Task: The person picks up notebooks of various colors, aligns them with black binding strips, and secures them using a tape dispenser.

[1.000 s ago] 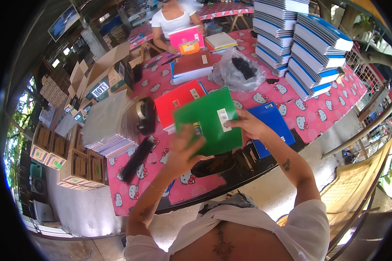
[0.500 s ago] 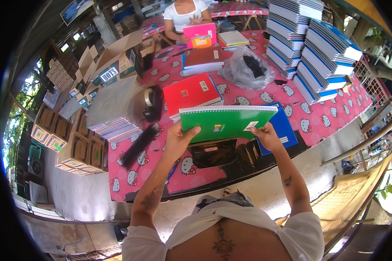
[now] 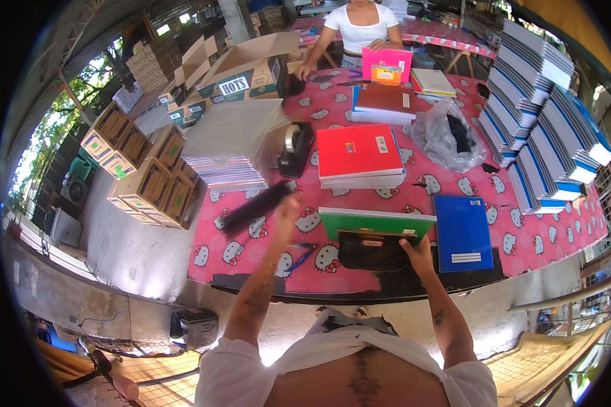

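The green spiral notebook [image 3: 400, 221] stands on its long edge behind a black box-like holder [image 3: 370, 252] at the table's front edge. Gripping the notebook's right end is my right hand [image 3: 417, 252], thumb on the near side. My left hand [image 3: 287, 216] is off the notebook, beside the right end of a bundle of thin black strands [image 3: 254, 209]; motion smears its fingers. A blue notebook [image 3: 463, 234] lies flat just right of my right hand. Red notebooks [image 3: 360, 152] are stacked beyond the green one. A blue pen-like tool [image 3: 301, 258] lies near my left forearm.
A black tape dispenser [image 3: 295, 149] stands beside a stack topped with clear plastic sheets [image 3: 234, 132]. Tall notebook stacks [image 3: 553, 122] rise at right. A clear bag [image 3: 448, 136] holds black strands. Across the pink table [image 3: 305, 190], a person [image 3: 363, 30] stands by a pink notebook [image 3: 387, 61].
The green notebook has come down behind the black holder. My left hand has let go of it and moved toward the black strands. The view has shifted left.
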`<state>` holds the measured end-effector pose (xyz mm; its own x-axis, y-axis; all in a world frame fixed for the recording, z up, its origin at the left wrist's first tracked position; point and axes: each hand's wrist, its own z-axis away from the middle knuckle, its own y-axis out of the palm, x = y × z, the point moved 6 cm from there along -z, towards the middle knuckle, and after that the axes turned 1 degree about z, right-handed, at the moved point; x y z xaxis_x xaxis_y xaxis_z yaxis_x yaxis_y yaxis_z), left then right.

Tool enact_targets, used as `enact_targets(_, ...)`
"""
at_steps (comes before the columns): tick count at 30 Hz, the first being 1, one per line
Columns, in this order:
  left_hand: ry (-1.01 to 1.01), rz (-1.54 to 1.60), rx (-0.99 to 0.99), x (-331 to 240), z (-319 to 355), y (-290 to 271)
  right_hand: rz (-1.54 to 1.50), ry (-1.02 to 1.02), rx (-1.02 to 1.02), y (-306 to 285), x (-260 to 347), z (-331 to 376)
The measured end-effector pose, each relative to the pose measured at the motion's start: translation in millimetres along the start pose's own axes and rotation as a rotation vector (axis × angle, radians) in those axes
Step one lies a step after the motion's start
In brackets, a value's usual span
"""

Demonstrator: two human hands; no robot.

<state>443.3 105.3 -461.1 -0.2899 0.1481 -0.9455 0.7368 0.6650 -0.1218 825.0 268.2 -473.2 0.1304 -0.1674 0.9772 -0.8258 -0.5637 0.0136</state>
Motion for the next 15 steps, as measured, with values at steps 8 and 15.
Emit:
enact_targets(8, 0.379, -1.184, -0.098, -5, 1, -71, 0.360, -0.364, -0.270, 16, 154, -5)
enact_targets(15, 0.353, -0.734, -0.018, -140, 22, 5, 0.930, -0.713, 0.164, 171, 170, -41)
